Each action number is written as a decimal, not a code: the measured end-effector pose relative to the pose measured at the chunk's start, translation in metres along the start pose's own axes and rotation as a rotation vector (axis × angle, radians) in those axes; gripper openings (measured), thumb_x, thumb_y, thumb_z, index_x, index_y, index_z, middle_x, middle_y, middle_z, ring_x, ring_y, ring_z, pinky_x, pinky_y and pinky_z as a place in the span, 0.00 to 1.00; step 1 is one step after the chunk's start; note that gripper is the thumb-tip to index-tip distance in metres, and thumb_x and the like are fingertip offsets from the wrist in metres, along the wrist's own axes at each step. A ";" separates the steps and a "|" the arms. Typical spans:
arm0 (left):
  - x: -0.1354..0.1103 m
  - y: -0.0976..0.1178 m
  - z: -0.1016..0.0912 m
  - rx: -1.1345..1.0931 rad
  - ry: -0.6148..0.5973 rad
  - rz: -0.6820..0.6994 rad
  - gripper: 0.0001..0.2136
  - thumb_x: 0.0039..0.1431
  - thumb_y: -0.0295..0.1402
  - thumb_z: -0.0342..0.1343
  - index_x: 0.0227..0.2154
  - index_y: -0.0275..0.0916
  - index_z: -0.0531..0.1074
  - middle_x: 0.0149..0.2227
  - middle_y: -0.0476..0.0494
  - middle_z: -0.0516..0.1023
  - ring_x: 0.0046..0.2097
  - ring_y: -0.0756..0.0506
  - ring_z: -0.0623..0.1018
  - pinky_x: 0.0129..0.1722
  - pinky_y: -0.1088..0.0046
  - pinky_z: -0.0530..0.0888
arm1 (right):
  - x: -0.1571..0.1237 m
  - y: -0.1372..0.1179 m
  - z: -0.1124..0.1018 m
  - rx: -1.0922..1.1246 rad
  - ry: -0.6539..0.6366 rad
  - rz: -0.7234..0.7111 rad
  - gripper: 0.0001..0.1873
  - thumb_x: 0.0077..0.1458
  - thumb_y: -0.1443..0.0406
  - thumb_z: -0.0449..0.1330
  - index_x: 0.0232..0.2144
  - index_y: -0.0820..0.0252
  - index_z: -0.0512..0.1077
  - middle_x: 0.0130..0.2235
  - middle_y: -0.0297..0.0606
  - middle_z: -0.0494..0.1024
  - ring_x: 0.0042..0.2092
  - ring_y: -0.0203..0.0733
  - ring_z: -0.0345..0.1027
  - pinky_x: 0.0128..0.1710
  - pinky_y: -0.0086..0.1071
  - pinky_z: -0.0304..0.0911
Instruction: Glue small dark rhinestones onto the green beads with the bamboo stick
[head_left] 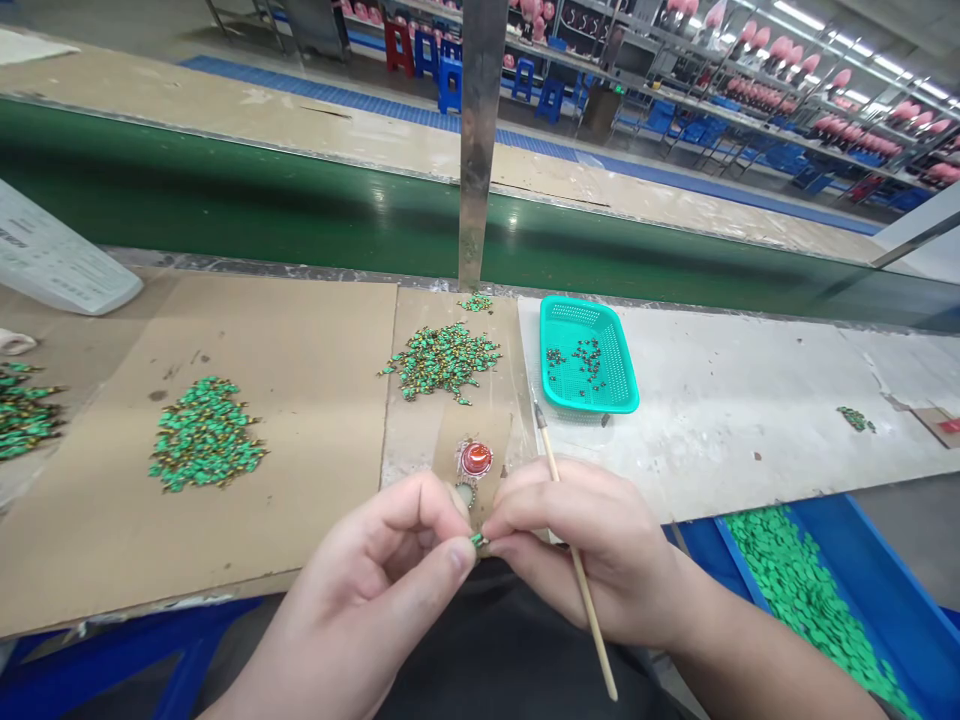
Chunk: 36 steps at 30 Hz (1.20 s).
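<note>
My left hand (367, 585) and right hand (592, 550) pinch 1 green piece (477, 540) between fingertips. A green heap (442, 362) lies left of the teal basket (594, 403); dark pieces (587, 360) lie inside it.

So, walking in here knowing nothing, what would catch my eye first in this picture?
First, the left hand and right hand pinching a tiny green piece at bottom centre. Above them, a heap of small green-and-gold pieces lies on brown cardboard, left of a teal plastic basket. At lower right, a blue bin holds many green pieces.
</note>
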<state>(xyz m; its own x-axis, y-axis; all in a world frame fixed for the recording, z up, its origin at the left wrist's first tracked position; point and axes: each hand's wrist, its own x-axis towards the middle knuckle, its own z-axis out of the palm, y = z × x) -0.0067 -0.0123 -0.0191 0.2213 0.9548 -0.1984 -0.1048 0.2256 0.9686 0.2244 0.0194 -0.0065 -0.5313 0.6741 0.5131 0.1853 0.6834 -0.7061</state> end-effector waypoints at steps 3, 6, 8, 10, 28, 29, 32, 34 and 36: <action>0.000 -0.001 0.000 -0.022 0.000 0.000 0.18 0.69 0.48 0.77 0.28 0.45 0.81 0.23 0.53 0.69 0.27 0.48 0.65 0.26 0.74 0.65 | -0.001 -0.001 0.001 0.004 0.000 -0.001 0.06 0.82 0.70 0.65 0.49 0.54 0.79 0.41 0.39 0.88 0.41 0.42 0.83 0.45 0.34 0.82; 0.001 -0.005 0.000 -0.056 0.016 -0.001 0.19 0.71 0.48 0.76 0.28 0.45 0.80 0.25 0.53 0.71 0.27 0.48 0.65 0.26 0.73 0.65 | -0.002 0.000 0.002 0.008 0.003 0.000 0.06 0.82 0.69 0.64 0.50 0.53 0.80 0.41 0.39 0.88 0.41 0.43 0.83 0.45 0.36 0.83; 0.001 -0.007 -0.001 -0.050 0.014 -0.003 0.19 0.71 0.48 0.76 0.28 0.44 0.80 0.25 0.53 0.70 0.27 0.48 0.65 0.26 0.72 0.64 | -0.003 0.000 0.002 -0.001 0.001 -0.002 0.06 0.83 0.69 0.64 0.50 0.53 0.80 0.41 0.39 0.88 0.41 0.43 0.83 0.45 0.36 0.83; 0.001 -0.006 -0.001 -0.025 -0.003 -0.009 0.19 0.70 0.48 0.76 0.28 0.45 0.80 0.24 0.53 0.69 0.27 0.48 0.65 0.26 0.73 0.64 | -0.003 0.001 0.002 -0.006 -0.003 -0.001 0.06 0.83 0.69 0.64 0.50 0.53 0.80 0.41 0.39 0.87 0.41 0.43 0.83 0.45 0.36 0.83; 0.008 -0.005 -0.002 0.014 -0.047 -0.006 0.17 0.71 0.44 0.72 0.28 0.45 0.77 0.26 0.54 0.68 0.28 0.48 0.64 0.27 0.74 0.65 | -0.007 0.011 0.010 -0.001 0.004 0.023 0.08 0.80 0.71 0.64 0.48 0.52 0.80 0.41 0.38 0.88 0.41 0.43 0.82 0.44 0.36 0.81; 0.009 -0.005 -0.003 0.028 -0.055 -0.003 0.17 0.71 0.43 0.71 0.28 0.45 0.77 0.26 0.54 0.68 0.28 0.47 0.64 0.27 0.73 0.65 | -0.008 0.013 0.011 -0.002 0.004 0.040 0.08 0.79 0.72 0.65 0.48 0.53 0.79 0.41 0.38 0.87 0.41 0.43 0.82 0.43 0.35 0.80; 0.017 -0.005 -0.010 0.149 -0.077 0.009 0.16 0.74 0.45 0.67 0.29 0.45 0.77 0.28 0.52 0.72 0.29 0.46 0.69 0.30 0.72 0.69 | -0.011 0.018 0.008 -0.028 0.036 0.114 0.06 0.77 0.71 0.67 0.48 0.54 0.80 0.41 0.37 0.88 0.41 0.43 0.83 0.43 0.35 0.80; 0.030 -0.005 -0.018 0.349 -0.025 0.061 0.16 0.76 0.46 0.63 0.32 0.45 0.78 0.30 0.50 0.77 0.31 0.44 0.75 0.32 0.70 0.73 | -0.014 0.021 0.003 -0.062 0.113 0.169 0.06 0.76 0.70 0.67 0.49 0.54 0.82 0.42 0.38 0.90 0.42 0.43 0.85 0.45 0.35 0.81; 0.050 -0.005 -0.028 0.550 0.093 0.145 0.14 0.76 0.46 0.60 0.34 0.46 0.80 0.33 0.47 0.82 0.35 0.40 0.80 0.37 0.66 0.76 | -0.019 0.024 -0.001 -0.095 0.209 0.238 0.06 0.75 0.70 0.68 0.48 0.53 0.82 0.42 0.37 0.90 0.42 0.43 0.86 0.45 0.35 0.82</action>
<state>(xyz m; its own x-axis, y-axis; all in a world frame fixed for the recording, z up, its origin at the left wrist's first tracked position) -0.0217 0.0399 -0.0383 0.1536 0.9871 -0.0460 0.3976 -0.0191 0.9174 0.2400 0.0239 -0.0326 -0.2843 0.8543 0.4352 0.3649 0.5162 -0.7748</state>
